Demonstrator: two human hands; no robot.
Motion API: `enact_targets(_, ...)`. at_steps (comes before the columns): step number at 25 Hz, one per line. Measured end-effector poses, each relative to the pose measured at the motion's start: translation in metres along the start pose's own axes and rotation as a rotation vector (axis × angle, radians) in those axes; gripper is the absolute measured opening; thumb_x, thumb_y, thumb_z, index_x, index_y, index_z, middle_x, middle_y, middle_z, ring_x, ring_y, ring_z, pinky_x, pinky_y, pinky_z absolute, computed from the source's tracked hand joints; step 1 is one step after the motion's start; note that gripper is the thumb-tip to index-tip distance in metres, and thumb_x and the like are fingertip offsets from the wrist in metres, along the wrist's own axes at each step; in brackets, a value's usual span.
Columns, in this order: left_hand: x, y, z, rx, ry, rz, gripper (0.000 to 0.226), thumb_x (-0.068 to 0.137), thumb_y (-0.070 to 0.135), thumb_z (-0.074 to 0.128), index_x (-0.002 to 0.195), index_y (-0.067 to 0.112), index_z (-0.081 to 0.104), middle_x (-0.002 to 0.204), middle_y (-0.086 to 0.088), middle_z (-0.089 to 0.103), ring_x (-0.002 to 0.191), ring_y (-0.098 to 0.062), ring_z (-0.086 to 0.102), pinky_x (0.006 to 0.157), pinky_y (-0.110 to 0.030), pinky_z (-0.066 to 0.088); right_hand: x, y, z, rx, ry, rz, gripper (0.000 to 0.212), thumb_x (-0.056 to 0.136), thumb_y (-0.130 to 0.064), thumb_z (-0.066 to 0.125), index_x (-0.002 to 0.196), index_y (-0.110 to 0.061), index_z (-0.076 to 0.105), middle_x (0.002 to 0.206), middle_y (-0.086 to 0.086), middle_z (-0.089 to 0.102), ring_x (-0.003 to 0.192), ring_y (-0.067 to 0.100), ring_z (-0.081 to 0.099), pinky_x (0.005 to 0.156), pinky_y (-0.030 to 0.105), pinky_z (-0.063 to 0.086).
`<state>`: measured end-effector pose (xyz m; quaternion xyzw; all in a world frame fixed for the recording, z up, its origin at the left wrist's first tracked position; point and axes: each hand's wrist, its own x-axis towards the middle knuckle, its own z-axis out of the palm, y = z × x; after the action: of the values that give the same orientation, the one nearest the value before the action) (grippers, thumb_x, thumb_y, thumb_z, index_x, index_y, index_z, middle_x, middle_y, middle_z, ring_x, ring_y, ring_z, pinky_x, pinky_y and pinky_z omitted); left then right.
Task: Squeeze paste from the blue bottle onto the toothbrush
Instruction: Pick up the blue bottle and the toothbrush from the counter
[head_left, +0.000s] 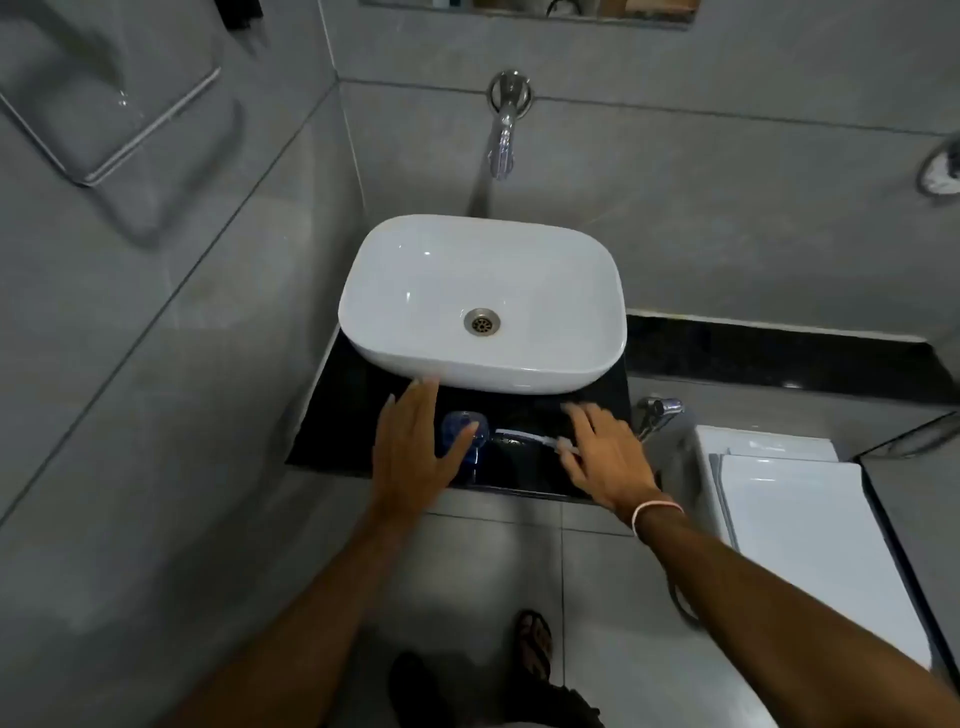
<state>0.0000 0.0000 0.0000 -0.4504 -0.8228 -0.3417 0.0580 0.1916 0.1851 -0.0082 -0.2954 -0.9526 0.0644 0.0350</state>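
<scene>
Black tabletop (353, 415) at 6 o'clock of the white basin (483, 301): both hands spread, grasping nothing. Left hand (415, 452) half covers the blue bottle (460, 434); right hand (605, 452) touches the toothbrush (524, 435) at 3 o'clock of it. Reach step, seemingly; next each hand must close and lift.

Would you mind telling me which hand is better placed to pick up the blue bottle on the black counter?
Left. The open left hand already reaches over the translucent blue bottle, its thumb against it. The right hand is over the white toothbrush, away from the bottle.
</scene>
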Motion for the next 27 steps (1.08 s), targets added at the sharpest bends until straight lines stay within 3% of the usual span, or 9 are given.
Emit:
enact_targets(2, -0.010, 0.000, 0.014, -0.117, -0.025, -0.171, 0.076, 0.084, 0.049, 0.068, 0.140, 0.001, 0.048, 0.140, -0.018, 0.056, 0.131, -0.031, 0.050, 0.115, -0.047, 0.032, -0.001, 0.007, 0.016, 0.071, -0.122, 0.050, 0.054, 0.095, -0.033, 0.064, 0.142, -0.009, 0.049, 0.130, 0.015, 0.059, 0.113, 0.037, 0.059, 0.093, 0.046, 0.050)
enact_targets(4, -0.020, 0.005, 0.027, -0.245, -0.069, -0.355, 0.078, 0.082, 0.050, 0.072, 0.142, 0.006, 0.048, 0.141, -0.012, 0.055, 0.133, -0.026, 0.048, 0.116, -0.035, 0.027, -0.002, 0.012, 0.032, 0.154, -0.204, 0.105, 0.052, 0.095, -0.034, 0.067, 0.139, -0.011, 0.051, 0.126, 0.014, 0.061, 0.111, 0.034, 0.058, 0.095, 0.045, 0.051)
enact_targets(7, -0.013, 0.009, 0.045, -0.368, -0.019, -0.465, 0.079, 0.077, 0.051, 0.077, 0.140, 0.010, 0.052, 0.140, -0.005, 0.058, 0.130, -0.018, 0.050, 0.112, -0.014, 0.021, 0.012, 0.010, 0.045, 0.249, -0.090, 0.105, 0.036, 0.094, -0.025, 0.070, 0.125, -0.010, 0.061, 0.111, 0.013, 0.068, 0.101, 0.034, 0.063, 0.087, 0.046, 0.053)
enact_targets(11, -0.012, 0.011, 0.062, -0.395, 0.043, -0.524, 0.074, 0.075, 0.048, 0.080, 0.135, 0.012, 0.058, 0.137, -0.002, 0.061, 0.128, -0.013, 0.053, 0.116, -0.031, 0.029, 0.015, 0.015, 0.045, 0.424, -0.007, 0.064, 0.027, 0.090, -0.015, 0.075, 0.116, -0.011, 0.066, 0.106, 0.008, 0.072, 0.096, 0.026, 0.070, 0.085, 0.042, 0.058)
enact_targets(16, -0.013, 0.007, 0.071, -0.418, 0.060, -0.539, 0.073, 0.076, 0.040, 0.080, 0.139, 0.016, 0.054, 0.142, 0.000, 0.056, 0.133, -0.011, 0.048, 0.119, -0.038, 0.025, 0.036, 0.013, -0.007, 0.688, 0.189, -0.059, 0.030, 0.079, -0.014, 0.087, 0.105, -0.020, 0.073, 0.101, -0.010, 0.074, 0.095, -0.004, 0.068, 0.087, 0.011, 0.052)
enact_targets(18, -0.013, 0.005, 0.072, -0.390, 0.051, -0.515, 0.074, 0.077, 0.042, 0.078, 0.141, 0.017, 0.052, 0.145, -0.002, 0.053, 0.136, -0.011, 0.044, 0.119, -0.041, 0.025, 0.046, 0.005, -0.031, 0.693, 0.229, -0.183, 0.029, 0.082, -0.017, 0.085, 0.109, -0.018, 0.075, 0.108, -0.008, 0.072, 0.105, -0.004, 0.066, 0.094, 0.009, 0.047)
enact_targets(23, -0.014, 0.003, 0.073, -0.309, 0.091, -0.490, 0.077, 0.074, 0.044, 0.080, 0.140, 0.018, 0.051, 0.145, -0.002, 0.053, 0.134, -0.005, 0.038, 0.115, -0.049, 0.031, 0.063, -0.014, -0.074, 0.585, 0.060, -0.380, 0.027, 0.089, -0.023, 0.077, 0.116, -0.017, 0.074, 0.112, -0.004, 0.069, 0.104, 0.002, 0.063, 0.090, 0.013, 0.050)
enact_targets(27, -0.013, 0.001, 0.072, -0.209, 0.073, -0.450, 0.078, 0.073, 0.045, 0.082, 0.138, 0.014, 0.054, 0.141, -0.008, 0.057, 0.133, -0.021, 0.047, 0.110, -0.056, 0.037, 0.077, -0.033, -0.090, 0.363, -0.108, -0.516, 0.025, 0.097, -0.024, 0.068, 0.121, -0.020, 0.070, 0.119, -0.003, 0.066, 0.103, 0.013, 0.064, 0.088, 0.024, 0.053)
